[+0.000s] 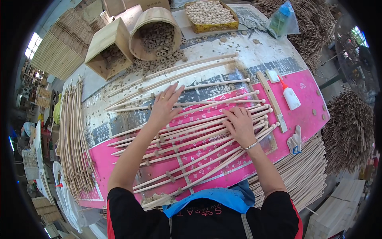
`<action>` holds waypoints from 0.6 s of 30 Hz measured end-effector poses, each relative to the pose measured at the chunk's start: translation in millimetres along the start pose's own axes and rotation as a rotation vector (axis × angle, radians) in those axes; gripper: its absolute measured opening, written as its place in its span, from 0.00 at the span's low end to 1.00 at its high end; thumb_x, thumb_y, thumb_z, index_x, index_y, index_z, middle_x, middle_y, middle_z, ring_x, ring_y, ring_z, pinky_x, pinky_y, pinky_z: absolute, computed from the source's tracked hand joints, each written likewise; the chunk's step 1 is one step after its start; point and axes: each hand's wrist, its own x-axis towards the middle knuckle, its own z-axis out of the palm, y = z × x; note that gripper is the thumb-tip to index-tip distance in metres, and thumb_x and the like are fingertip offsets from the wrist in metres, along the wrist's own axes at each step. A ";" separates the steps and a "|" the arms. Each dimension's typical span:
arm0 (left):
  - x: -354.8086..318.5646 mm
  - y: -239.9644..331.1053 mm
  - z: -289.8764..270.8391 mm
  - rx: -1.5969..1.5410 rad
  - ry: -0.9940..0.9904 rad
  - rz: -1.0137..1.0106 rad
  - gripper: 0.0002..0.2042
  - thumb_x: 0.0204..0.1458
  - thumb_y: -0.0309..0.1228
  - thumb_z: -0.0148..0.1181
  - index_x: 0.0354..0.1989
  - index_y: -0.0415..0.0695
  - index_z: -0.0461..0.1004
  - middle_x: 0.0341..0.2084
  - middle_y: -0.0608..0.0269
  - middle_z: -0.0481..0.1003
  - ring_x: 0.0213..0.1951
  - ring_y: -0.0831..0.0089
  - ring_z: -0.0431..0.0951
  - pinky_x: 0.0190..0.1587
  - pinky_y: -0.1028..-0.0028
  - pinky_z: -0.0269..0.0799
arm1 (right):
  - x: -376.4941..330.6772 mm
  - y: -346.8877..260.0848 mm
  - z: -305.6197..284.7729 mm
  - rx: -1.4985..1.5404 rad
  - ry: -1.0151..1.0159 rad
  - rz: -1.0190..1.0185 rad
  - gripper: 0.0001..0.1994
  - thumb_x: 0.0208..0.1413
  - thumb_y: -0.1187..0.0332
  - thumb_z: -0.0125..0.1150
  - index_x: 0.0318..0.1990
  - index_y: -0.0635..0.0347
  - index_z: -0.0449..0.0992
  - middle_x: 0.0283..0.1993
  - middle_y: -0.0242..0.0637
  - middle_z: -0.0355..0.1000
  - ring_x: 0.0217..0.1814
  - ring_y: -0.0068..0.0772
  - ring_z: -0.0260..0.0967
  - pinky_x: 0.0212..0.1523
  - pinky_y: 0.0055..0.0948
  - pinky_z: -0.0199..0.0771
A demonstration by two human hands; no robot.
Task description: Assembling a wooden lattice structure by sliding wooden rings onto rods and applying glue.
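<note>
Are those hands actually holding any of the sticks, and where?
Nothing is gripped. The left hand and the right hand lie flat, palms down, on the row of wooden sticks, about mid-length.

Long wooden rods [199,131] fanned across the middle of the tabletop [306,99], leaving bare pink surface only along its right edge (broken by a glue bottle [290,96] and a flat wooden strip [271,99]). Behind, tipped wooden boxes [119,44] spilling rings [159,59] and a yellow tray [209,16] closed off the far side; curved sticks [73,135] lined the left.
</note>
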 end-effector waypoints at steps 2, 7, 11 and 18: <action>17.0 -8.7 13.3 0.178 -0.041 0.019 0.37 0.53 0.34 0.67 0.73 0.60 0.58 0.64 0.58 0.66 0.62 0.57 0.69 0.65 0.47 0.59 | -0.9 1.7 -1.0 -0.025 -0.034 0.040 0.15 0.56 0.65 0.64 0.50 0.56 0.78 0.47 0.37 0.72 0.55 0.40 0.66 0.62 0.44 0.60; 19.4 -22.8 25.6 0.156 -0.060 -0.026 0.30 0.52 0.33 0.66 0.66 0.62 0.70 0.42 0.63 0.70 0.45 0.62 0.74 0.51 0.57 0.69 | -8.2 1.5 3.9 -0.041 -0.015 0.037 0.15 0.56 0.64 0.64 0.50 0.55 0.76 0.49 0.37 0.72 0.57 0.41 0.67 0.66 0.48 0.58; 16.2 -13.7 34.5 0.235 0.047 -0.056 0.26 0.53 0.31 0.66 0.63 0.63 0.74 0.40 0.64 0.71 0.44 0.62 0.73 0.47 0.59 0.67 | -0.8 14.0 7.5 -0.036 0.036 -0.004 0.14 0.56 0.63 0.64 0.49 0.54 0.78 0.50 0.36 0.73 0.58 0.40 0.67 0.68 0.47 0.57; 18.0 -7.5 40.5 0.165 0.069 -0.101 0.23 0.53 0.34 0.66 0.60 0.62 0.77 0.37 0.64 0.71 0.43 0.64 0.73 0.44 0.59 0.65 | 43.5 36.7 13.6 0.005 0.173 0.053 0.14 0.57 0.70 0.61 0.51 0.50 0.79 0.54 0.34 0.73 0.59 0.40 0.68 0.57 0.38 0.69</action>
